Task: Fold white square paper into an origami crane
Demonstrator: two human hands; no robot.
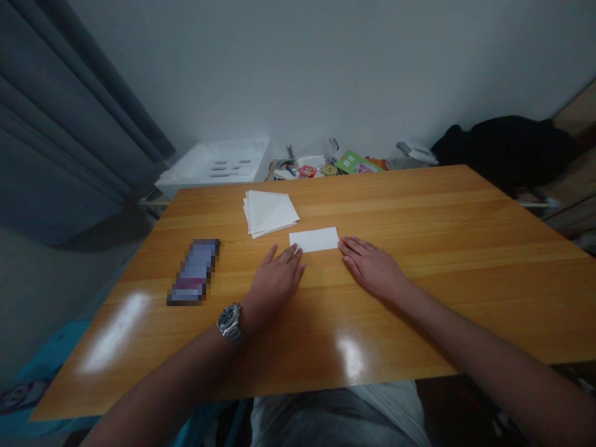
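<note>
A small white paper (314,240) is laid flat on the brown table (419,211), in front of the person and between the two hands. Its near left corner is touched by the fingertips of the left hand (276,279). The fingers of that hand are a bit spread, and nothing is gripped by them. The right hand (375,267) is laid flat too, with its fingers close together and its tips at the right edge of the paper. Nothing is gripped there.

As for how far the work has got, the small paper looks as if it has been folded or cut down to a strip (that is only a guess, since the picture is too dim for a crease to be seen). The loose sheets (270,211) are left in a pile just behind it, flat and not touched by any hand.

Now the things can be counted. One small paper is seen, and one pile, in which about three sheets can be made out. One phone (195,270) is seen at the left, with its screen blurred. One watch (229,318) is worn on the left wrist. One white tray (195,158) is seen past the far edge.
</note>
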